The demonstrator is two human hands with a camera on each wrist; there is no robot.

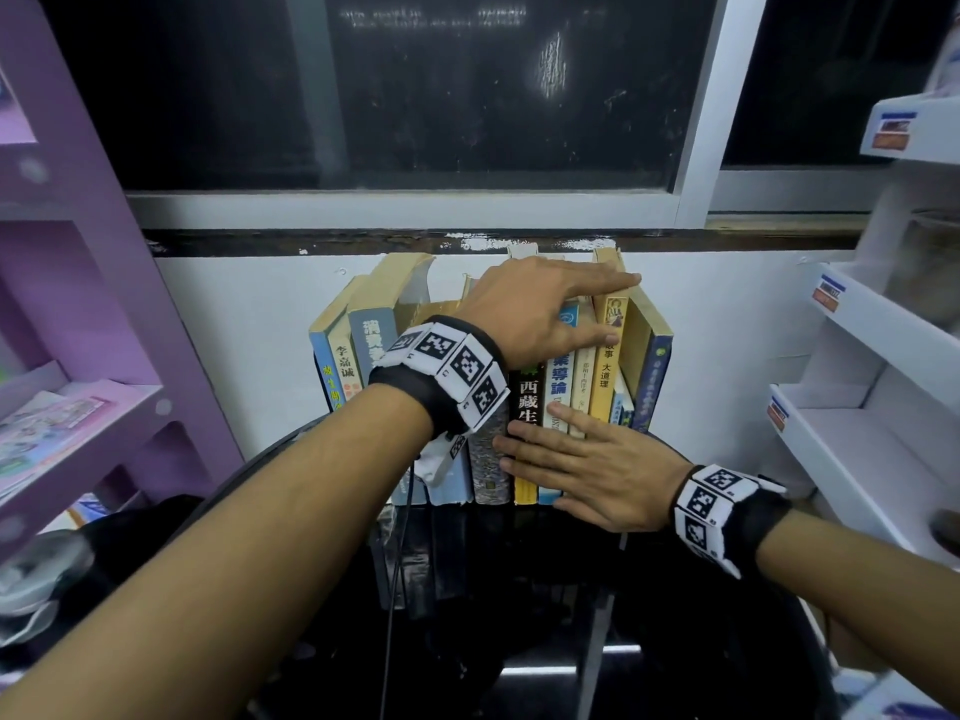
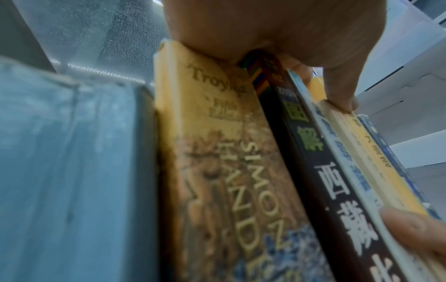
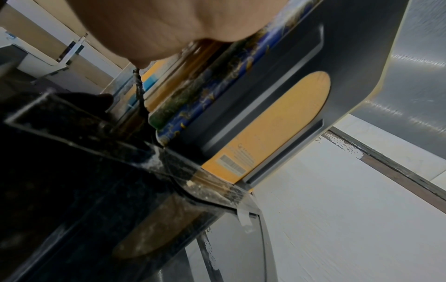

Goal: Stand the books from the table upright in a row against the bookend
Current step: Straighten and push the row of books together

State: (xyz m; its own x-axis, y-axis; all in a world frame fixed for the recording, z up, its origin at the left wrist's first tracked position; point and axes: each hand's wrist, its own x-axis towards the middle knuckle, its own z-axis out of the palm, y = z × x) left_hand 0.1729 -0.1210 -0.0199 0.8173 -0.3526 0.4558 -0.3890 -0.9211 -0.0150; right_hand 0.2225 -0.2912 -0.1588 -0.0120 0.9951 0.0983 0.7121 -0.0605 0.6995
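Several books (image 1: 530, 402) stand upright in a row on the black table (image 1: 519, 589), spines toward me, close to the white wall. My left hand (image 1: 597, 309) lies flat across their top edges, fingers straight, reaching the yellow book (image 1: 608, 376). My right hand (image 1: 535, 433) presses flat against the lower spines, fingers pointing left. In the left wrist view a brown-spined book (image 2: 217, 171) and a black-spined book (image 2: 337, 190) stand under the left palm (image 2: 289, 28). In the right wrist view the dark grey bookend (image 3: 350, 47) stands against the last blue patterned book (image 3: 217, 91).
A purple shelf unit (image 1: 78, 304) stands at the left and white shelves (image 1: 883, 356) at the right. A dark window (image 1: 415, 96) and its ledge run above the books. A thin black cable (image 1: 395, 563) hangs from my left wrist.
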